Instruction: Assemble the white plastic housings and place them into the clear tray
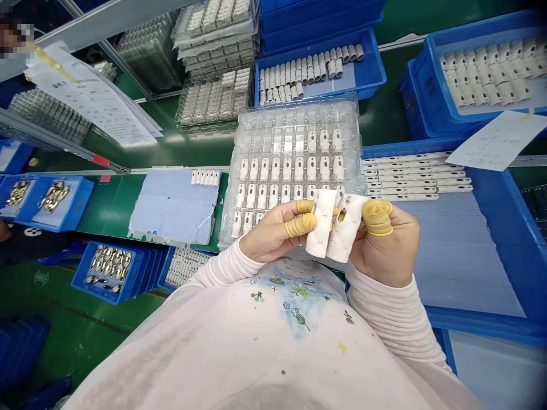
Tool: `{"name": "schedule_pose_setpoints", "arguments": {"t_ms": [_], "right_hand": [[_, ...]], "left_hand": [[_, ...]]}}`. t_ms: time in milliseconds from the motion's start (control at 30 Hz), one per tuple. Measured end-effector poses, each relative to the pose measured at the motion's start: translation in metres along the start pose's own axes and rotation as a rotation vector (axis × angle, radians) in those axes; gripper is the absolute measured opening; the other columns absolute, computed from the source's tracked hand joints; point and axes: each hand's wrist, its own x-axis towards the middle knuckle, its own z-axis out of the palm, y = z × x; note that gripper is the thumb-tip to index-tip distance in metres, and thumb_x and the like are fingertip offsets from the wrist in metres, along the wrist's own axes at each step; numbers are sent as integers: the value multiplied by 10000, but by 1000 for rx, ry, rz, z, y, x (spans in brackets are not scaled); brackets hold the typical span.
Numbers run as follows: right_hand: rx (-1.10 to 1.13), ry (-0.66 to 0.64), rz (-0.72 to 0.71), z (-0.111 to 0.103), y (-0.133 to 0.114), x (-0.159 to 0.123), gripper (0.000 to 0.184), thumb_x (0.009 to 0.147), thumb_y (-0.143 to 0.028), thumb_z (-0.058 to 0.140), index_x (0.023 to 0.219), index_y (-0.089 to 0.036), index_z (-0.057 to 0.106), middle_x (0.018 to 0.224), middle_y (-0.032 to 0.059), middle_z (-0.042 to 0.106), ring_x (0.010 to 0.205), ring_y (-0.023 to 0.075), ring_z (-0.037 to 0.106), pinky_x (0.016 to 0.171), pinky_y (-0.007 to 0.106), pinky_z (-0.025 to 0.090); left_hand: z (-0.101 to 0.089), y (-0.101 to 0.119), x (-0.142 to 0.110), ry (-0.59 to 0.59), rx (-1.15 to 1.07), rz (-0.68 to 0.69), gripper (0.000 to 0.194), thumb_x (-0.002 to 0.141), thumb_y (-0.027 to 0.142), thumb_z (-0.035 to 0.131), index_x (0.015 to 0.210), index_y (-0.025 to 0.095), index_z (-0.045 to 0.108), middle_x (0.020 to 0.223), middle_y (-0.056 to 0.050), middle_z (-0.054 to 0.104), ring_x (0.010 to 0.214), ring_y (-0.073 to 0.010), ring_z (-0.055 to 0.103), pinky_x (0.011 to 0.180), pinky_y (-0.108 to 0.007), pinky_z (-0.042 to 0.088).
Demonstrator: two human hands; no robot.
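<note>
Two white plastic shell pieces are held up side by side in front of my chest. My left hand [284, 228], with yellow finger cots, pinches the left white shell piece [321, 225] by its edge. The right white shell piece [347, 230], which has an oval hole near its top, is gripped by my right hand [384, 239]; some of those fingers are hidden behind it. Just beyond lies a clear plastic tray [294, 117] with rows of similar white pieces, several pockets at the back holding none.
Right of the tray, a blue bin [530, 273] holds rows of white pieces. More blue bins [376, 68] and stacked trays [213, 108] stand behind. A blue-grey board [171, 205] with several pieces lies left. Bins of shiny metal parts [109, 265] sit further left; a person is partly visible.
</note>
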Motion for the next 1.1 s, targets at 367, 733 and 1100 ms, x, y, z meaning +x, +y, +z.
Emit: {"name": "schedule_pose_setpoints", "arguments": {"t_ms": [367, 733, 1100], "right_hand": [[30, 24, 110, -5, 5, 4, 502, 592, -626, 1003, 611, -213, 718, 533, -29, 666, 414, 126, 568, 384, 250, 500], [3, -269, 136, 0, 8, 15, 497, 762, -737, 791, 648, -266, 681, 538, 19, 642, 713, 292, 748, 771, 518, 671], [-149, -335, -6, 9, 8, 20, 774, 869, -829, 599, 415, -253, 352, 402, 14, 428, 704, 285, 704, 830, 553, 628]], "left_hand": [[-2, -1, 4, 11, 41, -4, 577, 686, 634, 957, 959, 164, 762, 875, -40, 762, 747, -131, 673, 745, -281, 567], [-1, 4, 1, 69, 24, 61, 536, 710, 560, 970, 1011, 195, 717, 876, 21, 708, 711, -85, 664, 648, -212, 548], [4, 11, 0, 97, 240, 150, 536, 706, 599, 955, 923, 193, 680, 818, 17, 702, 677, -114, 671, 601, -245, 566]]}}
